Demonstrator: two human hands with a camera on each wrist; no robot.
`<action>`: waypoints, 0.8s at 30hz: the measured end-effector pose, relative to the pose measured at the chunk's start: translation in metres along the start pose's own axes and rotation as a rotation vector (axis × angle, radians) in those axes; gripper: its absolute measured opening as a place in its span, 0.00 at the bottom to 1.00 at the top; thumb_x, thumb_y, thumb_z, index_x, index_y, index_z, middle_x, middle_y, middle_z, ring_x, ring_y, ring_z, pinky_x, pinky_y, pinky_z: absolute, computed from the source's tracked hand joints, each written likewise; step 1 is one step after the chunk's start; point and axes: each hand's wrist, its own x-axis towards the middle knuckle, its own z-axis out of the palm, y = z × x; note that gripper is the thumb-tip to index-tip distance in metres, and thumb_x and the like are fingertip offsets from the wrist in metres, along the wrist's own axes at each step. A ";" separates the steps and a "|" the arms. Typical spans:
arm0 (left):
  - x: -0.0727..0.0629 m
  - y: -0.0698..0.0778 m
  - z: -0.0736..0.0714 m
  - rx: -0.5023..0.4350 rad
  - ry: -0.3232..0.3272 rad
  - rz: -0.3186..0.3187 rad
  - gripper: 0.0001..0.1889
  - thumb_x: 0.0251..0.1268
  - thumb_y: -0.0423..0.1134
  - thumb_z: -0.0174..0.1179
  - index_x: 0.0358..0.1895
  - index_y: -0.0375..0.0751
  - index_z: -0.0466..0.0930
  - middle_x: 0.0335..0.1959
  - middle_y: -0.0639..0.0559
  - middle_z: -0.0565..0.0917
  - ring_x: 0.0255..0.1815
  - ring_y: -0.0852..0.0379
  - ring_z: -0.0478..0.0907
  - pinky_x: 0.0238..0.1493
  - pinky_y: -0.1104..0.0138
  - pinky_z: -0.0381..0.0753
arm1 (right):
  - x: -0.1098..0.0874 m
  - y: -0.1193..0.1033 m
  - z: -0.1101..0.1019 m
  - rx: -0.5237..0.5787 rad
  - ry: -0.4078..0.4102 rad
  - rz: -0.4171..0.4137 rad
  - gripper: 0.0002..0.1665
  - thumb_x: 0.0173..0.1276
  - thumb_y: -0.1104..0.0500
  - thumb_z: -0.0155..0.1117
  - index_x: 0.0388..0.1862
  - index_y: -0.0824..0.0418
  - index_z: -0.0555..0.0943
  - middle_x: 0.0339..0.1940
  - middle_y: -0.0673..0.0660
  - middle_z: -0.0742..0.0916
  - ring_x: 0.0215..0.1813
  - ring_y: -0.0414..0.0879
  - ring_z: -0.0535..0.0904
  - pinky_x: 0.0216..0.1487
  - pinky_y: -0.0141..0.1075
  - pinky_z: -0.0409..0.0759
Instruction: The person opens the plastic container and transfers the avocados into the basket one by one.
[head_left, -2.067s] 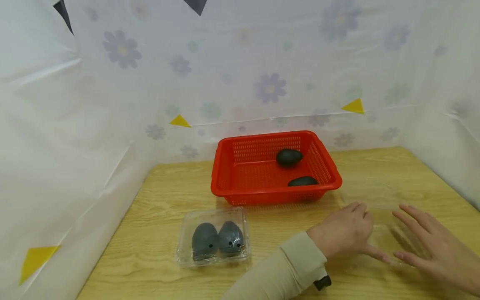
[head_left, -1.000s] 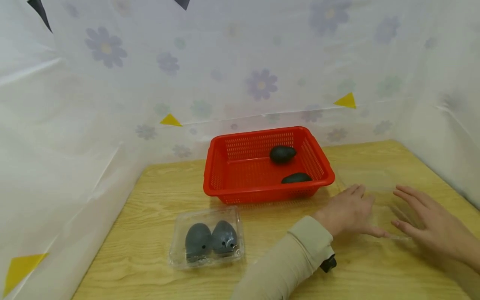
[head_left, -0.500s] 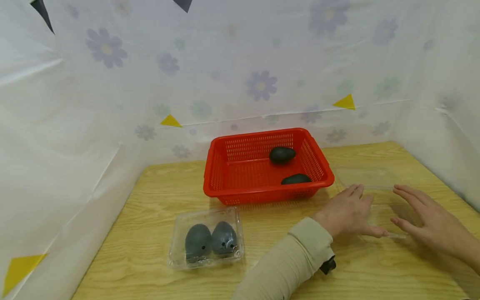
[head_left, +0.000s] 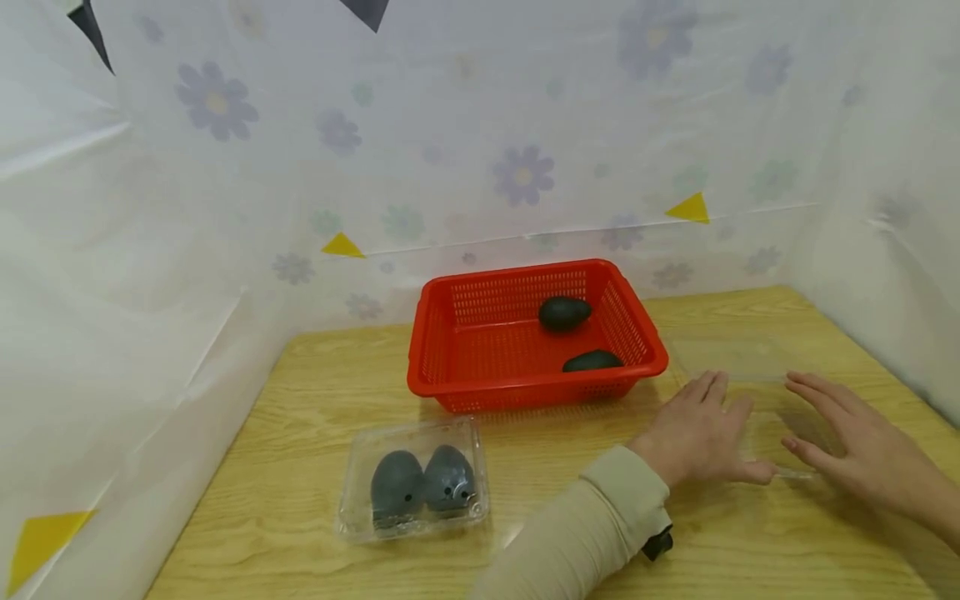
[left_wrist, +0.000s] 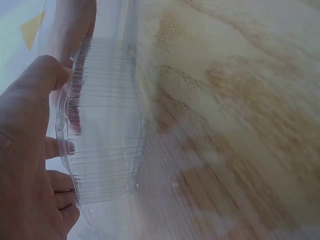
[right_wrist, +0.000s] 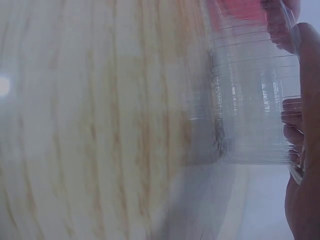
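A clear plastic clamshell box (head_left: 765,429) sits on the wooden table at the right, its lid (head_left: 723,354) laid back behind it. My left hand (head_left: 697,429) is at its left side, fingers extended and thumb along the front rim. From the right, my right hand (head_left: 862,442) reaches to the box with fingers spread. In the left wrist view, the thumb and fingers (left_wrist: 62,182) meet the rim of the ribbed box (left_wrist: 107,115). The right wrist view has fingers (right_wrist: 292,120) beyond the box wall (right_wrist: 250,95). Nothing shows inside the box.
A red plastic basket (head_left: 495,387) with two dark avocados, one at the back (head_left: 564,313) and one at the front (head_left: 592,360), stands behind the hands. Another clear clamshell (head_left: 360,475) at front left holds two avocados (head_left: 397,483). Flower-patterned sheeting (head_left: 450,192) encloses the table.
The view has shifted slightly. My left hand's fingers, more bent two seconds ago, are now straighter over the box side. Over the last second both hands have stayed almost still.
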 end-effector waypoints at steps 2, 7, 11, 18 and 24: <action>-0.001 0.000 0.001 -0.008 0.001 -0.001 0.42 0.60 0.81 0.38 0.76 0.69 0.50 0.80 0.60 0.50 0.81 0.64 0.42 0.79 0.73 0.44 | 0.000 0.000 0.000 -0.003 -0.001 -0.004 0.48 0.65 0.56 0.68 0.80 0.58 0.56 0.79 0.66 0.60 0.82 0.60 0.46 0.70 0.75 0.43; -0.005 -0.002 0.000 -0.104 0.003 -0.009 0.45 0.61 0.79 0.41 0.79 0.68 0.42 0.81 0.59 0.46 0.81 0.64 0.45 0.78 0.73 0.50 | 0.000 -0.002 -0.001 -0.005 -0.020 -0.007 0.49 0.66 0.56 0.68 0.80 0.58 0.54 0.79 0.68 0.59 0.78 0.70 0.50 0.66 0.78 0.45; -0.010 -0.001 -0.002 -0.165 0.044 0.010 0.45 0.63 0.75 0.45 0.79 0.67 0.39 0.82 0.57 0.43 0.80 0.62 0.48 0.78 0.70 0.55 | 0.001 -0.002 -0.004 -0.011 -0.020 -0.016 0.51 0.64 0.56 0.70 0.80 0.59 0.54 0.79 0.68 0.59 0.77 0.73 0.51 0.65 0.78 0.45; -0.021 0.001 -0.007 -0.114 0.052 0.043 0.46 0.65 0.75 0.42 0.80 0.67 0.32 0.82 0.58 0.43 0.82 0.62 0.43 0.78 0.69 0.53 | 0.002 -0.001 -0.011 -0.012 -0.009 -0.025 0.53 0.63 0.57 0.71 0.80 0.60 0.53 0.79 0.70 0.57 0.79 0.72 0.44 0.71 0.74 0.35; -0.038 -0.009 -0.012 -0.075 0.076 0.091 0.47 0.66 0.74 0.41 0.80 0.63 0.28 0.82 0.57 0.42 0.82 0.62 0.42 0.79 0.70 0.50 | 0.007 -0.011 -0.019 0.008 -0.022 -0.017 0.53 0.64 0.58 0.70 0.81 0.59 0.51 0.80 0.71 0.54 0.76 0.77 0.46 0.68 0.77 0.34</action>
